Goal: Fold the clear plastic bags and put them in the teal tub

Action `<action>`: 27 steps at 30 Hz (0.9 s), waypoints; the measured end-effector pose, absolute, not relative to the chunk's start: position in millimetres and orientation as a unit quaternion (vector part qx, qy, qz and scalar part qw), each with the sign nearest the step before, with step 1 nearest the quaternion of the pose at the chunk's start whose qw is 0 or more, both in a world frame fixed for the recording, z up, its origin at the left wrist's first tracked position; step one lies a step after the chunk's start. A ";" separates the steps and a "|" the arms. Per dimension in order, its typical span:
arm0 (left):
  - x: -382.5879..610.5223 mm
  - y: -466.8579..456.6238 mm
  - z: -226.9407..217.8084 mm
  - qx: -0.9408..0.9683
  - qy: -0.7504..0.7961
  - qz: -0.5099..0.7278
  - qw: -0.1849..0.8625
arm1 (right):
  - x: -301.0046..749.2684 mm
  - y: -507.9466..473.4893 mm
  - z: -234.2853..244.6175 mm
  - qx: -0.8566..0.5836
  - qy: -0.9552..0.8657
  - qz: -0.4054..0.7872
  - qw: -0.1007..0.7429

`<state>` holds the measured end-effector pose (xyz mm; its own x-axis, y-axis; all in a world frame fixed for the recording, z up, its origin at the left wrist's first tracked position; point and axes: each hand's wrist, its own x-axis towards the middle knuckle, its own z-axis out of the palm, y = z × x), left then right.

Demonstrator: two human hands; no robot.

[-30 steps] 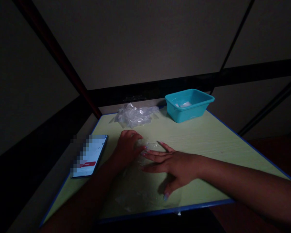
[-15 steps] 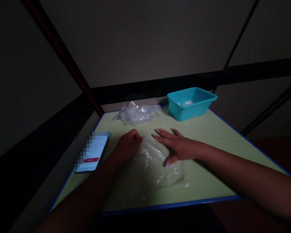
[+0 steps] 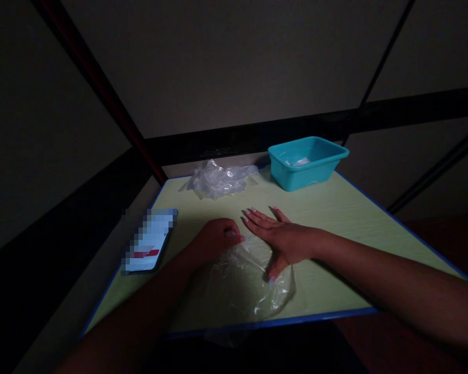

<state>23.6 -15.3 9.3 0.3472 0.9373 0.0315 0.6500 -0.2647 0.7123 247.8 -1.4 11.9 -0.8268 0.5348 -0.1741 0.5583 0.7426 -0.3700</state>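
Observation:
A clear plastic bag [image 3: 245,280] lies spread on the pale green table [image 3: 327,280], its near end hanging slightly past the front edge. My left hand [image 3: 218,239] pinches the bag's far edge between thumb and curled fingers. Flat across the bag's right side rests my right hand [image 3: 283,236], fingers stretched out and thumb spread toward me. The fingertips of that hand reach past the bag onto the tabletop.
Crumpled clear plastic bags [image 3: 218,179] are heaped at the back left. A turquoise plastic basket [image 3: 306,176] with something whitish inside stands at the back right. At the left edge lies a lit phone [image 3: 150,244]. Wall panels [image 3: 234,67] rise behind the table.
My left hand has drawn the bag's far edge a little toward me and to the right. The bag's near end now overhangs the table edge. My right hand remains spread, its thumb slightly nearer me.

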 end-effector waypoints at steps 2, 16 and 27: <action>22.6 -16.4 13.3 0.760 0.518 0.241 0.311 | 247.7 -1.5 11.5 0.291 0.934 -0.207 0.022; 11.4 -17.0 32.3 0.463 0.386 0.432 0.671 | 254.9 2.8 16.6 0.314 0.923 -0.216 0.060; 9.2 -9.7 24.7 0.675 0.547 0.486 0.095 | 262.0 16.0 19.9 0.411 0.902 -0.132 0.005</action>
